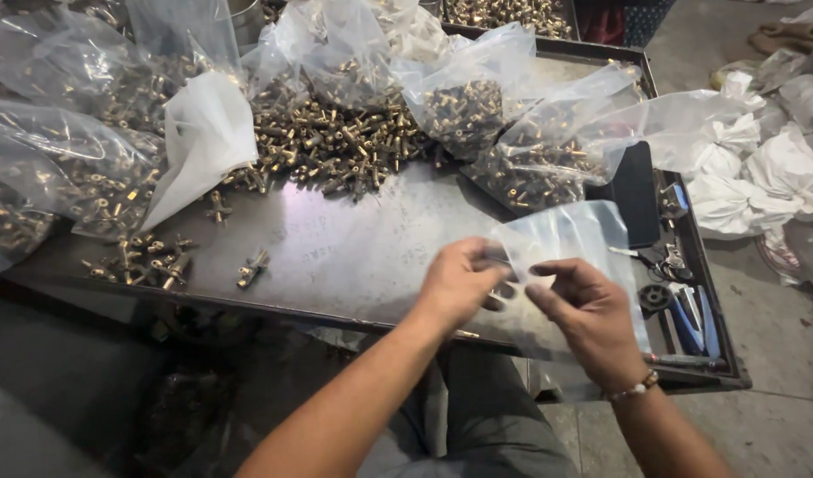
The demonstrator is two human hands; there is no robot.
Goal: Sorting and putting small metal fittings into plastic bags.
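- Head view: an empty clear plastic bag [573,257] is being held over the near edge of the metal tray [353,257], in front of the torso, close enough for both hands to be working on it.
- The left hand [460,283] is being closed on the bag's left edge, fingers curled narrow and pinching the film; what lies under the fingertips is being hidden by the hand itself.
- The right hand [588,310] is being kept on the bag's lower middle, fingers [548,270] bent and drawn close, gripping film. The opposing grips look suited to parting the two layers at the mouth, judged from the pose only.
- The bag is being held tilted up off the tray, not lying flat, so its far end is hanging free above the black flat pad [635,190].
- Loose brass fittings [336,142] are being kept in a heap at the tray's far middle, within reach; a few strays [154,257] are sitting apart at the near left.
- Filled clear bags of fittings [548,159] are being stacked along the far edge and left side, well apart from the hands, so the middle of the tray is being left as working room.
- Scissors and blue-handled tools [690,314] are being parked on the right rim, just beside the right hand.
- White knotted sacks [752,177] are lying on the floor to the right of the tray.
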